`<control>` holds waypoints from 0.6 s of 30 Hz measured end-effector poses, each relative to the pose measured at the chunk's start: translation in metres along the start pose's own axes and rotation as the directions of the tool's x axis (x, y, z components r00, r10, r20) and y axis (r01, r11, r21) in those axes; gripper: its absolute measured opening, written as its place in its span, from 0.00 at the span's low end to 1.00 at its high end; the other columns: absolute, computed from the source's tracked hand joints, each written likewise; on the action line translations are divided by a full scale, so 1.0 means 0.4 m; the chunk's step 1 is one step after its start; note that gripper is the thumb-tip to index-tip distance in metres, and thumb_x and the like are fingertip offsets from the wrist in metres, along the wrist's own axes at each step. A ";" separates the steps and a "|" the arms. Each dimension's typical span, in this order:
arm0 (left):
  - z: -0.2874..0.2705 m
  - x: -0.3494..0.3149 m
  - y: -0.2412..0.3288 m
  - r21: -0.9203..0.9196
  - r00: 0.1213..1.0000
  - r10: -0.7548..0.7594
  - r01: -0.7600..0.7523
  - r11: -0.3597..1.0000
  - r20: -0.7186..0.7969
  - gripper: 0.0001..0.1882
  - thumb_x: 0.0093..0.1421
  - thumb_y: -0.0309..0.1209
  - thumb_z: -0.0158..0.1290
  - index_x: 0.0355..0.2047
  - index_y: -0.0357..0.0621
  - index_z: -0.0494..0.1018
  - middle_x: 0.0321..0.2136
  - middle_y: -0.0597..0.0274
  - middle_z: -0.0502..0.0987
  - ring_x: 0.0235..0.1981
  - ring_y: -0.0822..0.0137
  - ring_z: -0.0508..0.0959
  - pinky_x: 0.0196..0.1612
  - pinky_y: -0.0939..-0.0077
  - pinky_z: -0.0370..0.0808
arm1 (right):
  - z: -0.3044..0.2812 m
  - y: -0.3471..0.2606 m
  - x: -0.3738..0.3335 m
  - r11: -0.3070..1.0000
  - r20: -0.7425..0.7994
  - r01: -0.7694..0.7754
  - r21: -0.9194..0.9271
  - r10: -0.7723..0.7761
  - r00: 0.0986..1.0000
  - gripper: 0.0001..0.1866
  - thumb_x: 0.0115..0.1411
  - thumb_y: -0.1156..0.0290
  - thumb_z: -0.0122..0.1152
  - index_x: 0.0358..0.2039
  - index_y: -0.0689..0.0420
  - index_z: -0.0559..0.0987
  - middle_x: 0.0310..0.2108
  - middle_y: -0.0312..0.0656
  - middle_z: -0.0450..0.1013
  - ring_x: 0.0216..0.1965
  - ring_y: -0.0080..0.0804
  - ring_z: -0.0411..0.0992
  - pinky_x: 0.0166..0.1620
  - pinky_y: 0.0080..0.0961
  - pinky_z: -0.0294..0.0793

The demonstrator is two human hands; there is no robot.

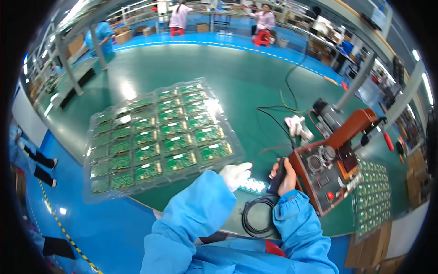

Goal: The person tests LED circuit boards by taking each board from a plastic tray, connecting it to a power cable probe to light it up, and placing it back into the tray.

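Observation:
My left hand (235, 176), in a white glove, is closed at the left edge of a small, brightly lit green circuit board (253, 185). A thin red wire (269, 149) runs up from beside its fingertips; what the fingers pinch is hidden. Bare fingers of my right hand (287, 177) wrap around a black handheld device (276, 179), whose lower end is at the board's right side. Just below lies a coiled black cable (258, 216). The open brown case (315, 178) with round dials and a red button stands right of my right hand.
A large clear plastic tray (106, 188) of green circuit boards covers the table's left part. Another tray of boards (373, 194) lies far right. Beyond the case are a dark cylindrical motor-like thing (326, 114), a crumpled white cloth (297, 127) and loose cables. Metal posts stand around; people sit farther back.

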State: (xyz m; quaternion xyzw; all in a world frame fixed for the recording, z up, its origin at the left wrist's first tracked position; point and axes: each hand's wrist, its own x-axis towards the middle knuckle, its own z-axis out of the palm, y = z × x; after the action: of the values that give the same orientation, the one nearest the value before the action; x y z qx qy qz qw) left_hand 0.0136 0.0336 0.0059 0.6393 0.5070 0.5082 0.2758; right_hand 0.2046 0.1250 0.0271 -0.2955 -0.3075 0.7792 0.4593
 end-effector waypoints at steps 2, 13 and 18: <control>-0.001 0.008 0.007 -0.017 0.999 -0.017 0.018 1.000 0.039 0.16 0.57 0.36 0.45 0.43 0.40 0.68 0.21 0.51 0.74 0.23 0.54 0.75 0.27 0.65 0.70 | -0.002 -0.009 -0.003 0.998 -0.006 0.003 -0.060 -0.003 1.000 0.16 0.61 0.57 0.45 0.38 0.58 0.68 0.23 0.39 0.68 0.20 0.28 0.65 0.25 0.26 0.66; -0.016 -0.004 0.041 0.140 0.993 -0.076 0.063 0.988 0.088 0.19 0.55 0.34 0.46 0.45 0.35 0.68 0.25 0.48 0.76 0.28 0.52 0.77 0.31 0.65 0.73 | 0.000 0.002 -0.016 1.000 -0.056 0.009 -0.016 -0.010 0.998 0.15 0.61 0.57 0.46 0.37 0.57 0.68 0.21 0.38 0.68 0.19 0.28 0.64 0.23 0.25 0.64; 0.020 0.001 -0.002 0.130 0.997 0.061 -0.067 0.989 0.050 0.21 0.58 0.39 0.44 0.45 0.34 0.67 0.27 0.45 0.75 0.31 0.47 0.75 0.34 0.60 0.70 | -0.023 -0.015 -0.026 1.000 -0.073 0.009 -0.005 -0.009 0.997 0.16 0.61 0.55 0.47 0.38 0.54 0.69 0.22 0.35 0.67 0.19 0.23 0.64 0.24 0.22 0.63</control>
State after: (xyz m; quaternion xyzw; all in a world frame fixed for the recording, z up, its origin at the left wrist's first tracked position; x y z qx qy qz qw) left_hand 0.0207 0.0357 0.0025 0.6835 0.5120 0.4676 0.2282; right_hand 0.2188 0.1199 0.0276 -0.3235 -0.2936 0.7650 0.4731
